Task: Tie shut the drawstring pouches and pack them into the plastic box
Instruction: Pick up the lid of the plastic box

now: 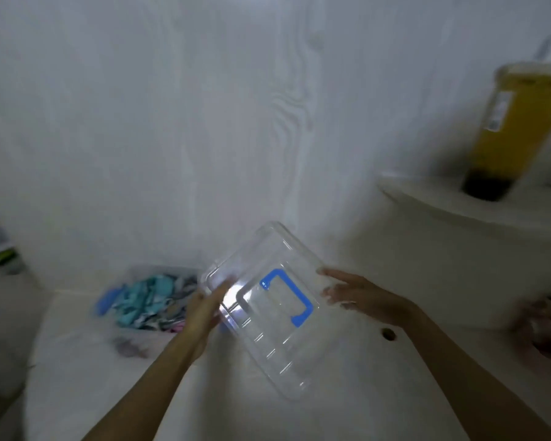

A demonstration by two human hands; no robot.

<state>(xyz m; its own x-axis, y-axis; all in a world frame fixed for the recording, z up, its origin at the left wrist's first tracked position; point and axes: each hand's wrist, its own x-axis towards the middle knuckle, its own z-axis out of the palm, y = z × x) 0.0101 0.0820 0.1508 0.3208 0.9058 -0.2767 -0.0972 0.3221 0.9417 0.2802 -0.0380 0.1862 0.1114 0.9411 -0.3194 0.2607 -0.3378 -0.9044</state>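
- Two bare hands held a clear plastic lid [269, 313] with a blue handle [291, 297] above the white table [77, 361]; the left hand [204, 310] gripped its 9 o'clock edge, fingers curled around the rim.
- The right hand [357, 294] pressed spread fingers against the lid's 3 o'clock edge, palm open rather than wrapped.
- The lid sat tilted, its long axis running from 11 o'clock to 5 o'clock, with a bright glare hiding the rim near the left fingers.
- At 9 o'clock from the lid lay the plastic box [159, 275], heavily blurred; teal and grey pouches [150, 297] filled it, and whether their strings were tied could not be told.
- A small greyish thing [129, 346] lay on the table at the box's 6 o'clock, too smeared to identify.
- At 2 o'clock a yellow container [516, 128] stood on a pale ledge [458, 202], its right side cut off.
- Pinkish objects [544, 326] at 3 o'clock were cut by the frame edge.
- Bare table lay open below the lid toward 6 o'clock.
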